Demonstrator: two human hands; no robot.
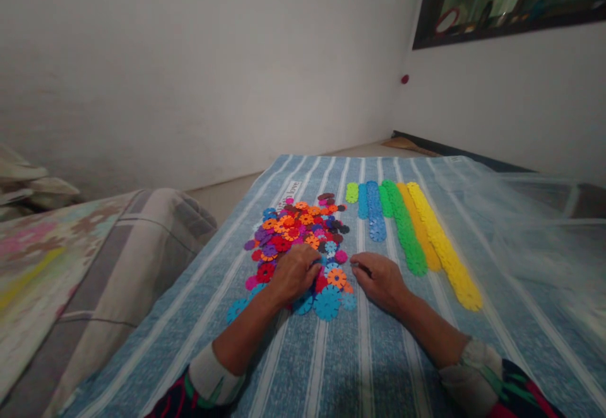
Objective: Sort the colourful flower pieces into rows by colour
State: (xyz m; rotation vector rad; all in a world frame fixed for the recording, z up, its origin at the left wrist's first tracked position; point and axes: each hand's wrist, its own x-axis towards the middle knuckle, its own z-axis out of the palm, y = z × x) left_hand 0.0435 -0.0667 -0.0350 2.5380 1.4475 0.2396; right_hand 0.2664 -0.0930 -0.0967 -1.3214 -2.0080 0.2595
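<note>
A mixed pile of plastic interlocking discs (286, 223), notched around their rims, lies on the striped cloth in orange, red, purple, pink, blue and dark colours. Over the pile's near side, my left hand (297, 274) is closed, a bit of blue disc (322, 259) showing at its fingertips. My right hand (382, 281) is just right of the pile, thumb and fingers pinched together; whatever they hold is too small to make out. Larger blue discs (327, 303) lie near my left wrist.
Overlapping rows of sorted discs lie to the right: yellow (445, 250), orange (423, 235), green (406, 232) and blue (375, 216), with a short lime row (351, 192). A clear plastic box (530, 216) stands at the right. A cloth-covered surface (108, 260) is at the left.
</note>
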